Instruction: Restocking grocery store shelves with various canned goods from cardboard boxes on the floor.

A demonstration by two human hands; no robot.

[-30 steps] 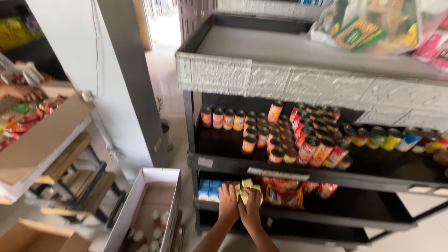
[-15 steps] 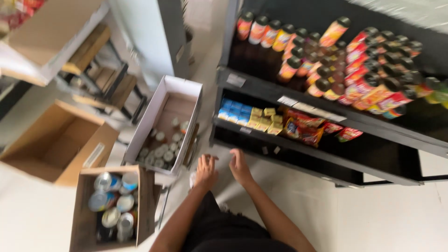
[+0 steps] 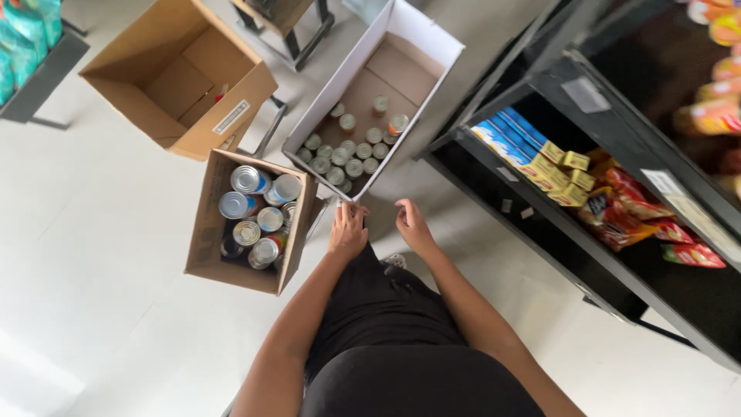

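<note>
My left hand (image 3: 347,229) and my right hand (image 3: 411,224) hang side by side in front of my knees, both holding nothing with fingers loosely apart. Just beyond them lies a long white cardboard tray (image 3: 336,100) with several small cans (image 3: 349,149) clustered at its near end. Left of my left hand stands a brown cardboard box (image 3: 210,224) packed with several larger silver cans (image 3: 258,207). To my right, the black shelf unit (image 3: 540,232) holds blue and yellow boxes (image 3: 532,158) and red snack packets (image 3: 641,220) on its low shelf.
An open brown carton (image 3: 166,73) sits on the pale floor at the upper left, near the metal legs of a stand (image 3: 297,38). A rack with teal packets (image 3: 31,46) is at the far left edge. Higher shelves at the right carry orange packages (image 3: 718,108).
My view has swung from the shelves down to the floor. My hands have come away from the low shelf, where they were at the yellow boxes, and now hover over the can boxes.
</note>
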